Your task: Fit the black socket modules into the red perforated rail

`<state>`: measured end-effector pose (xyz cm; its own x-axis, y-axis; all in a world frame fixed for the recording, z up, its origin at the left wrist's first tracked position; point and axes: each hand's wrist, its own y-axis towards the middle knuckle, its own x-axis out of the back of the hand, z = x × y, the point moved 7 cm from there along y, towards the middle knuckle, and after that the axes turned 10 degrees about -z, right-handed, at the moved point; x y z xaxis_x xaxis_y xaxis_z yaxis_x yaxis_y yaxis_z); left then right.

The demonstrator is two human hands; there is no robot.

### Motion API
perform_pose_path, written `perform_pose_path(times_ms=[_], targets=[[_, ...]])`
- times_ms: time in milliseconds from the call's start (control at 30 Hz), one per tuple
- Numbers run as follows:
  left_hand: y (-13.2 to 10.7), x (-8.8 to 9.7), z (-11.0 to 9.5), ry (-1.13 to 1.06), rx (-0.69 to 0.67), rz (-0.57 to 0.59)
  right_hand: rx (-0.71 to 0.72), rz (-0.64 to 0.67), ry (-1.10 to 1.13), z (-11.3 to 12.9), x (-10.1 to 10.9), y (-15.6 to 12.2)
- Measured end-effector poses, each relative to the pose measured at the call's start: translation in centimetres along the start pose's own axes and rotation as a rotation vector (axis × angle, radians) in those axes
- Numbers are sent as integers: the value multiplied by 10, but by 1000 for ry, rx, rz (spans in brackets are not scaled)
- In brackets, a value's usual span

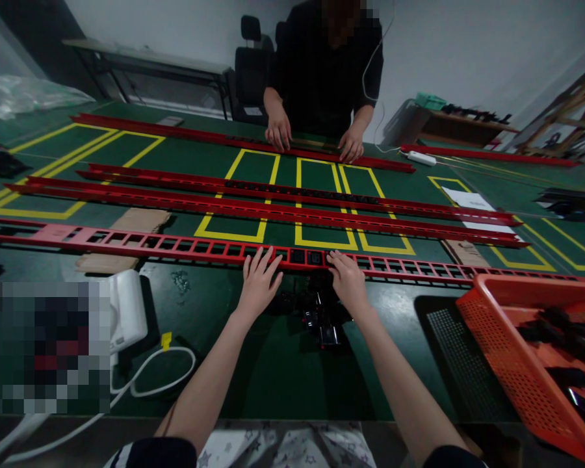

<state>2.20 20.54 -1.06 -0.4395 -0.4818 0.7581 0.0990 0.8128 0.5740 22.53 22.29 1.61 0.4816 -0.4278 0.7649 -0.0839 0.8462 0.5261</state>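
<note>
A long red slotted metal rail [205, 249] lies crosswise in front of me, with a row of rectangular openings. Two black socket modules [315, 258] sit side by side in its middle openings. My left hand [259, 281] rests on the rail left of them, fingers spread and fingertips on its top. On the right, my right hand [350, 281] has its fingers bent together over a further black socket at the rail; its thumb side is partly hidden. Between my forearms, a small pile of loose black modules [322, 322] lies on the green table, just below the rail.
More red rails [175, 200] lie parallel farther back. Across the table a person's hands [279, 128] touch another rail. An orange basket [507, 364] with black parts stands right. A white power adapter [128, 309] and cable lie left. Wooden boards [141, 221] lie under the rail.
</note>
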Motion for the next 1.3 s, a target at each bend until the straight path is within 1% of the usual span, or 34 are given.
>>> perform_pose_path(times_ms=[267, 533, 700, 967, 1133, 1300], targets=[[0, 1, 0, -4, 7, -2, -23, -29, -16, -1, -4, -2], [0, 0, 2, -22, -7, -16, 25, 3, -81, 3, -3, -1], [0, -2, 4, -39, -3, -13, 16, 5, -149, 6, 2, 3], [0, -4, 5, -48, -4, -16, 30, 59, -129, 9, 8, 2], [0, -4, 5, -60, 9, -27, 17, 129, -105, 8, 8, -2], [0, -4, 5, -54, 0, -44, 20, 154, -137, 8, 8, 0]])
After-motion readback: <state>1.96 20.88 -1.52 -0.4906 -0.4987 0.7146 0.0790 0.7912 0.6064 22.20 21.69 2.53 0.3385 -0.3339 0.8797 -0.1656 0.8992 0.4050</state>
